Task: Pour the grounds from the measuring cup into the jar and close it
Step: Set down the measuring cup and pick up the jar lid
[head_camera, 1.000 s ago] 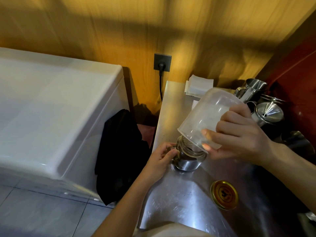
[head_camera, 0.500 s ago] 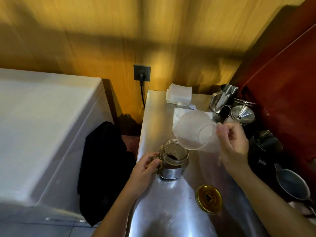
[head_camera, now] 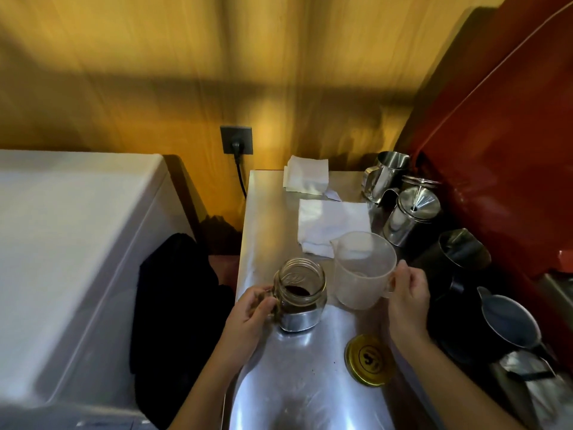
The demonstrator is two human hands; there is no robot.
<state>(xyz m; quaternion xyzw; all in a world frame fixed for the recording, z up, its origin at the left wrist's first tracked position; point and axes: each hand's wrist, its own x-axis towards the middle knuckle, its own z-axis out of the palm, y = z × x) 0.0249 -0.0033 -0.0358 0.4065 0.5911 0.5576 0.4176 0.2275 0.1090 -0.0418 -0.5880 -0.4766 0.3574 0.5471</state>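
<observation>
Your left hand (head_camera: 248, 315) has its grip around the open jar (head_camera: 300, 293) on the bench (head_camera: 297, 383); your right hand (head_camera: 407, 294) grasps the upright measuring cup (head_camera: 362, 270) beside it. The lid (head_camera: 369, 359) lies nearby.

- Two bare forearms are seen entering from the lower edge of the head view, one on each side.
- No sleeve, cuff or glove is worn on either arm as far as the frame shows; both are uncovered from the lower edge up to the wrist.
- The left hand (head_camera: 248, 315) is bare, with no ring, watch or band to be made out.
- The right hand (head_camera: 407, 301) is likewise bare, and its wrist is unadorned.
- Short, unpainted nails are suggested, though blur prevents certainty.
</observation>
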